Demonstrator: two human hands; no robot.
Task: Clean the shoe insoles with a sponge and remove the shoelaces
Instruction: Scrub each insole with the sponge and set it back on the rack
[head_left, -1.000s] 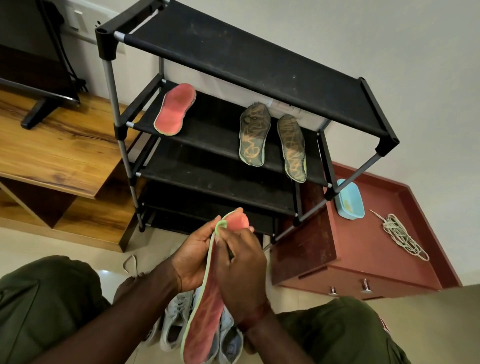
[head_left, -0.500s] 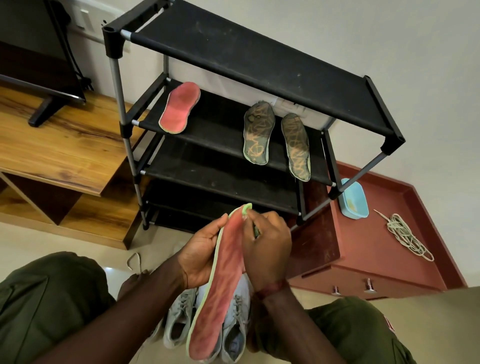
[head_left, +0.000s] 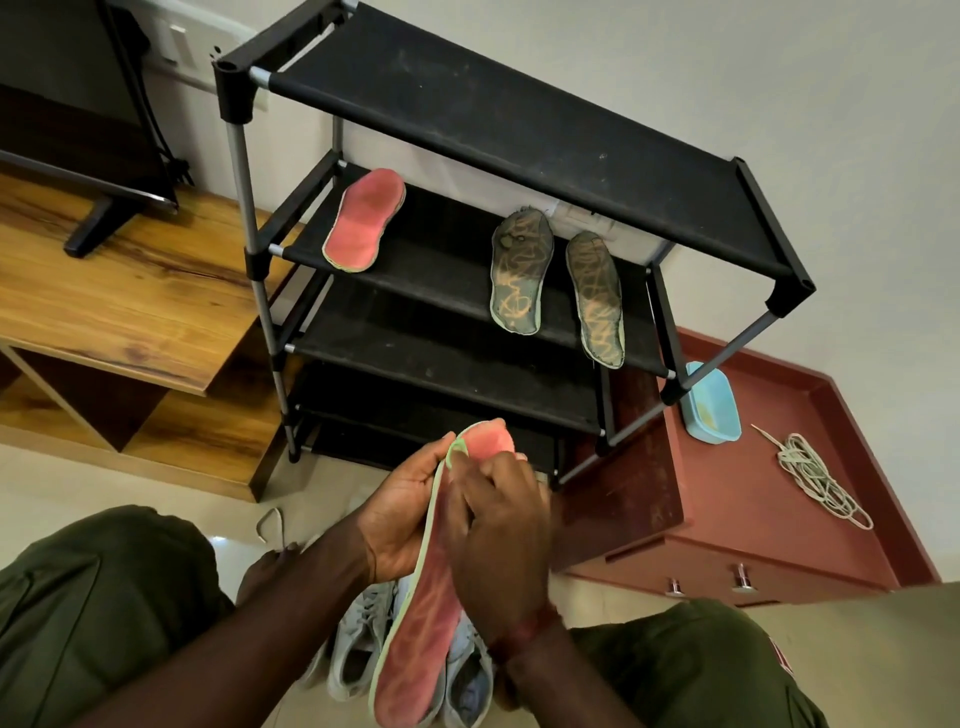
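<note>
Black shoe rack (head_left: 467, 119) stands against the wall (head_left: 779, 78); before it we hold the pink insole (head_left: 415, 649) above the grey shoes (head_left: 358, 639). Our left grip (head_left: 400, 519) clasps its edge. Whether our right grip (head_left: 498, 535), curled on its face, holds anything, we cannot tell. It looks light and floppy: best supported mid-length.

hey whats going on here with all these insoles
A seated person is working on a pink insole: the left hand grips it near the toe, and the right hand is curled against its face; what it holds is hidden. A second pink insole and two dark insoles lie on the shoe rack. Grey shoes sit on the floor below, and a bundle of laces lies on the red cabinet.
</note>
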